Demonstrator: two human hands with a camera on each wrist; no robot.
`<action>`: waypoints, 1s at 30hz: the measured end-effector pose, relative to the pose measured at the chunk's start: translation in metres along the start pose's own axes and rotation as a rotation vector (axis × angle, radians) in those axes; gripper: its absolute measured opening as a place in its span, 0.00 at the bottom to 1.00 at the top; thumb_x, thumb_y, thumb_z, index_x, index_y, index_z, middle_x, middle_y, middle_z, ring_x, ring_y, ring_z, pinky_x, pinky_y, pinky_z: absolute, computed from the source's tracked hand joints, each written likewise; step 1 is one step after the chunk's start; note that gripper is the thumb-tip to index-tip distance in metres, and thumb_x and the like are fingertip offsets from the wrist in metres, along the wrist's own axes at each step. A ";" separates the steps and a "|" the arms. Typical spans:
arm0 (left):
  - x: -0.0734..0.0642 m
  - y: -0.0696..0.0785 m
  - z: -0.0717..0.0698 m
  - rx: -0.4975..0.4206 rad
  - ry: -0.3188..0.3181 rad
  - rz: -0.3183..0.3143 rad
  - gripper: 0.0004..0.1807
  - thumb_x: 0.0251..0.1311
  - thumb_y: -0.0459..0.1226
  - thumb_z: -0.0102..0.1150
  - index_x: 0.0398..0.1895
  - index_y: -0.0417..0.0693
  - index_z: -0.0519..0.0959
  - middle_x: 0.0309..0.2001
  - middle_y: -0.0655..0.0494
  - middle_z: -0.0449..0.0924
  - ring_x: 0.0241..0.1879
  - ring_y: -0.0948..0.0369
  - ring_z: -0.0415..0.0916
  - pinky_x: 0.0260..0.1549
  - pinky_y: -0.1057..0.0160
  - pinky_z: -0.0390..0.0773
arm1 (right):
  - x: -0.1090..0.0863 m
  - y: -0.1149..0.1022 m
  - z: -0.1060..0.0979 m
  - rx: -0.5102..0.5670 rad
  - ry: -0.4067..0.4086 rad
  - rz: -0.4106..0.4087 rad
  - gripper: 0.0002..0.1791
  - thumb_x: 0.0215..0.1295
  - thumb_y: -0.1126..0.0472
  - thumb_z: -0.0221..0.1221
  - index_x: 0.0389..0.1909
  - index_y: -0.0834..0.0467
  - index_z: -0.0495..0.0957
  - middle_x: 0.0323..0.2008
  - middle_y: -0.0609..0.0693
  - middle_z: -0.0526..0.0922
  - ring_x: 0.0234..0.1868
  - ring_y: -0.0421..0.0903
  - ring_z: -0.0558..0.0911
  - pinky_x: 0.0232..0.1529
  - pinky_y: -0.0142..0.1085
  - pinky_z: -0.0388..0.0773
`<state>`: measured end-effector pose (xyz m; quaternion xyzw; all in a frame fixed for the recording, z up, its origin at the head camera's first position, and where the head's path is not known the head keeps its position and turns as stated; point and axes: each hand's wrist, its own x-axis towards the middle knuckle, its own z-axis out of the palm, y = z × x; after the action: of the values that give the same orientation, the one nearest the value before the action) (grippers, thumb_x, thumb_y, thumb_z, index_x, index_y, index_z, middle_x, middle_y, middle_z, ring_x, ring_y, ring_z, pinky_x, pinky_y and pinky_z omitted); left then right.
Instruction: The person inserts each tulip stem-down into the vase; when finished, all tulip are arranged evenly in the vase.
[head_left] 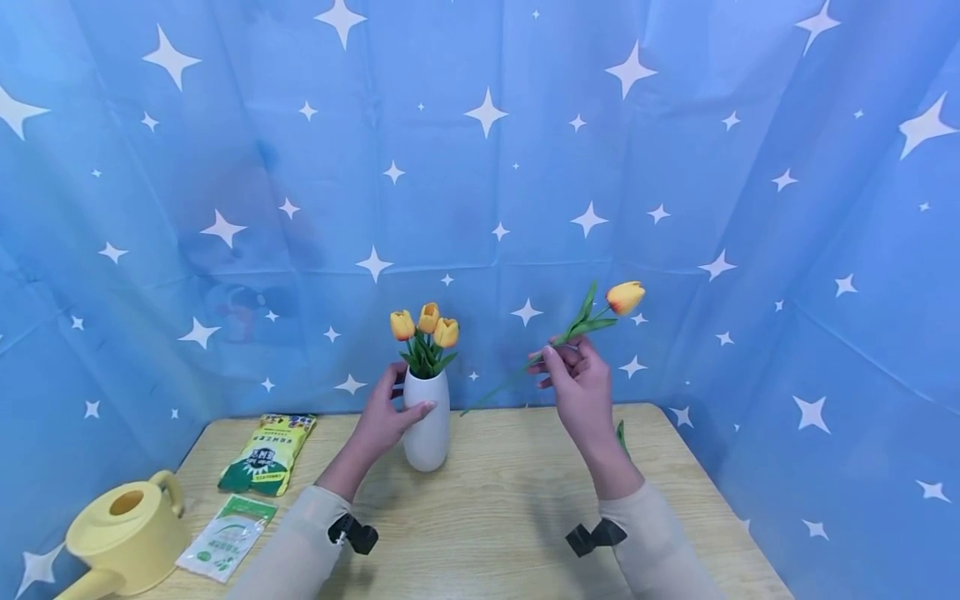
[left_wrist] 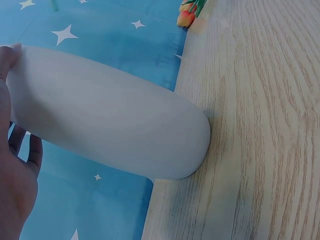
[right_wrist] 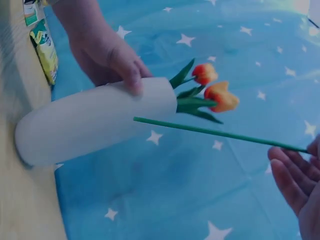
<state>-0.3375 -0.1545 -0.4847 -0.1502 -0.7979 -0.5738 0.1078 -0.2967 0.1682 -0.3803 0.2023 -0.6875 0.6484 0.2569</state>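
Note:
A white vase stands upright on the table, holding several yellow-orange tulips with green leaves. My left hand grips the vase near its top, thumb across the front. To the right, my right hand pinches a single tulip by its green stem, held above the table. Its bloom points up and right, and the bare stem end slants down toward the vase. In the right wrist view that stem overlaps the area just beside the vase mouth, and its bloom is out of frame.
At the left stand a yellow watering can, a white-green packet and a yellow-green bag. Behind my right forearm a green leaf shows. Tulip blooms lie on the table. A starry blue curtain hangs behind.

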 end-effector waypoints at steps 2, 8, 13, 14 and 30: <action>0.000 0.000 0.000 -0.004 -0.001 0.004 0.48 0.67 0.55 0.79 0.81 0.47 0.65 0.74 0.43 0.72 0.72 0.38 0.73 0.63 0.31 0.80 | 0.003 -0.004 0.003 0.021 0.017 -0.024 0.08 0.84 0.61 0.64 0.54 0.60 0.78 0.44 0.64 0.92 0.39 0.53 0.93 0.36 0.44 0.91; 0.000 -0.001 0.000 0.002 -0.003 -0.003 0.48 0.67 0.56 0.78 0.81 0.48 0.64 0.74 0.43 0.72 0.71 0.38 0.73 0.63 0.31 0.80 | 0.010 -0.017 0.016 0.068 0.055 -0.103 0.06 0.83 0.63 0.63 0.53 0.60 0.78 0.43 0.66 0.91 0.38 0.50 0.93 0.36 0.43 0.91; -0.001 0.000 0.000 0.003 -0.003 -0.015 0.49 0.66 0.57 0.78 0.82 0.49 0.64 0.74 0.43 0.72 0.72 0.37 0.73 0.63 0.31 0.80 | 0.016 -0.024 0.027 0.087 0.044 -0.142 0.08 0.83 0.64 0.63 0.53 0.64 0.77 0.43 0.66 0.91 0.38 0.50 0.93 0.35 0.41 0.90; 0.000 0.000 0.000 0.004 -0.003 -0.018 0.49 0.66 0.57 0.78 0.82 0.49 0.64 0.74 0.43 0.72 0.72 0.37 0.72 0.63 0.31 0.80 | 0.017 -0.025 0.029 0.086 0.041 -0.147 0.09 0.83 0.64 0.63 0.54 0.64 0.77 0.44 0.66 0.91 0.38 0.51 0.93 0.35 0.41 0.90; 0.000 -0.001 0.000 0.000 -0.006 -0.006 0.48 0.67 0.57 0.78 0.81 0.49 0.64 0.74 0.43 0.72 0.72 0.37 0.72 0.63 0.31 0.80 | 0.030 -0.032 0.062 -0.060 -0.061 -0.224 0.07 0.84 0.62 0.63 0.54 0.60 0.78 0.43 0.56 0.93 0.39 0.52 0.93 0.36 0.43 0.90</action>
<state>-0.3379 -0.1547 -0.4853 -0.1495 -0.7987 -0.5736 0.1034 -0.3064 0.1055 -0.3383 0.2899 -0.6873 0.5881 0.3127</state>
